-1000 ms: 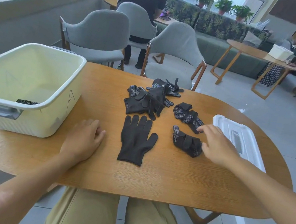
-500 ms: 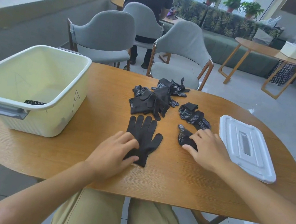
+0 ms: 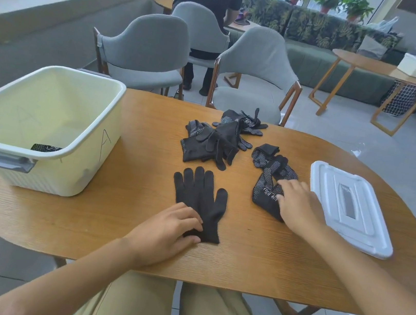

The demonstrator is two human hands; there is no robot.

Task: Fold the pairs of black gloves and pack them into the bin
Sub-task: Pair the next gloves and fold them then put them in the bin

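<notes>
Resting on a wooden table (image 3: pixel 133 248): one flat black glove (image 3: pixel 199 196), centre, fingers toward 12 o'clock; the left hand (image 3: pixel 167 232) presses its cuff with loosely extended fingers, grasping nothing. At 3 o'clock of it, a dotted glove (image 3: pixel 266 190) lies stretched out, the right hand (image 3: pixel 299 208) laid on its near end, fingers touching the fabric; whether they pinch it cannot be told. At 12 o'clock, a glove pile (image 3: pixel 217 142). At 9 o'clock, a cream bin (image 3: pixel 86 166) containing one dark folded item (image 3: pixel 45 148). At 3 o'clock, far edge, a white lid (image 3: pixel 350 208), just beside the right hand.
</notes>
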